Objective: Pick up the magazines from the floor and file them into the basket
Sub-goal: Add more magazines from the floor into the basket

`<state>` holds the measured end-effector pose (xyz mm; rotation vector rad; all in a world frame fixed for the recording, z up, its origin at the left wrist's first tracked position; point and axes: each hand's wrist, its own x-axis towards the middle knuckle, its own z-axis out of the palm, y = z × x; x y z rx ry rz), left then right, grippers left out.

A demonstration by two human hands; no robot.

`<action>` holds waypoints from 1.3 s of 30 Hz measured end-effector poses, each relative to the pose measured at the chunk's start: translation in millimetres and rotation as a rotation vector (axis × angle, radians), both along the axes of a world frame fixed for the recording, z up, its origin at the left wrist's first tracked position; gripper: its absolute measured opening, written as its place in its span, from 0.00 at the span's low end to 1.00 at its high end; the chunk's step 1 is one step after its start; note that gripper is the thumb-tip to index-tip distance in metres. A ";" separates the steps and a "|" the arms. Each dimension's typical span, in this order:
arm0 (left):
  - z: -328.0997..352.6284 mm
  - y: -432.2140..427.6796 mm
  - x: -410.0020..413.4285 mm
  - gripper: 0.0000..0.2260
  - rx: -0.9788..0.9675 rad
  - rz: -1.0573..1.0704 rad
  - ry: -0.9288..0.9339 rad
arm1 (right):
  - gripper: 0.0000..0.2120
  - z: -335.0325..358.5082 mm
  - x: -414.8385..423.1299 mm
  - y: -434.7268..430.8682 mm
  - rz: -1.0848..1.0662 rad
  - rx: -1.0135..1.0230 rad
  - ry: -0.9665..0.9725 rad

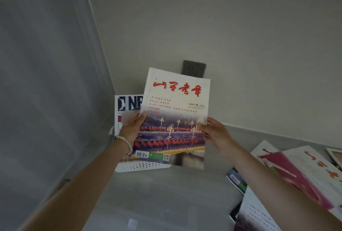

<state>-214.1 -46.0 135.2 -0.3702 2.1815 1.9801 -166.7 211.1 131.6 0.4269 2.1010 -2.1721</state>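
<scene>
I hold a white magazine with red calligraphy and a night street photo upright in front of me, above the white perforated basket. My left hand grips its left edge, thumb on the cover; a bead bracelet is on that wrist. My right hand pinches its right edge. A magazine with dark blue letters stands in the basket behind it. Several more magazines lie on the floor at the right.
The basket stands in a corner against a grey wall with a dark socket plate. A pale curtain or panel fills the left. Grey floor stretches below the basket.
</scene>
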 end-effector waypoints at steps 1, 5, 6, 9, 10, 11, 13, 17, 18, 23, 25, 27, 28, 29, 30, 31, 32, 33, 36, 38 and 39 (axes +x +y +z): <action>2.6 -12.9 -5.5 0.19 -0.025 -0.024 0.048 | 0.09 -0.5 -10.5 -14.5 -0.004 0.009 0.017; -8.4 -63.3 -31.4 0.09 0.010 -0.037 0.026 | 0.07 -8.3 -51.6 -61.8 -0.039 0.046 0.068; -17.8 -73.5 -38.5 0.08 0.019 -0.030 0.007 | 0.07 -10.6 -60.2 -70.1 -0.043 0.070 0.075; -31.7 -88.2 -47.9 0.13 0.010 0.015 -0.001 | 0.09 -21.3 -78.9 -86.3 -0.040 0.127 0.076; -33.1 -88.9 -48.6 0.14 -0.009 0.022 0.003 | 0.08 -27.4 -82.2 -89.2 -0.041 0.145 0.059; -36.1 -89.7 -48.7 0.15 -0.040 0.025 0.002 | 0.09 -33.5 -83.5 -91.4 -0.035 0.162 0.039; -46.1 -93.1 -47.6 0.14 -0.109 0.006 -0.003 | 0.10 -48.7 -84.3 -94.3 -0.021 0.193 0.009; -66.6 -102.6 -46.4 0.14 -0.159 -0.012 -0.024 | 0.10 -70.7 -82.4 -100.3 -0.025 0.324 -0.029; -70.2 -104.8 -45.7 0.15 -0.175 -0.008 -0.032 | 0.11 -73.2 -82.5 -101.9 -0.034 0.372 -0.025; -76.8 -110.7 -48.0 0.16 -0.144 0.011 -0.053 | 0.14 -76.0 -83.4 -107.9 -0.054 0.501 -0.024; -76.5 -110.6 -48.3 0.17 -0.114 0.023 -0.052 | 0.14 -75.7 -82.8 -106.9 -0.059 0.513 -0.039; -76.0 -110.1 -46.6 0.18 -0.101 0.042 -0.054 | 0.14 -73.3 -82.4 -105.5 -0.047 0.494 -0.049; -75.5 -109.2 -45.1 0.18 -0.109 0.056 -0.047 | 0.15 -72.0 -81.6 -104.9 -0.042 0.479 -0.056; -75.0 -108.3 -43.2 0.19 -0.131 0.079 -0.034 | 0.16 -70.5 -80.3 -104.2 -0.041 0.458 -0.058; -73.1 -106.9 -40.6 0.19 -0.161 0.105 -0.022 | 0.18 -68.6 -78.7 -103.3 -0.046 0.434 -0.060; -71.6 -105.4 -37.9 0.20 -0.190 0.127 -0.012 | 0.20 -66.9 -76.7 -101.9 -0.055 0.407 -0.061; -68.7 -103.1 -33.9 0.21 -0.208 0.134 -0.005 | 0.22 -65.6 -73.8 -99.6 -0.068 0.383 -0.064; -65.7 -100.0 -29.4 0.22 -0.212 0.130 0.006 | 0.23 -64.4 -70.2 -96.8 -0.075 0.356 -0.070; -56.6 -84.6 -12.8 0.21 -0.201 0.080 0.059 | 0.25 -59.1 -54.6 -81.5 -0.059 0.272 -0.095; -49.4 -66.9 1.1 0.19 -0.174 0.045 0.091 | 0.27 -57.5 -39.3 -64.5 -0.056 0.215 -0.091; -46.5 -55.2 8.5 0.17 -0.141 0.027 0.094 | 0.27 -57.3 -30.1 -54.3 -0.066 0.184 -0.082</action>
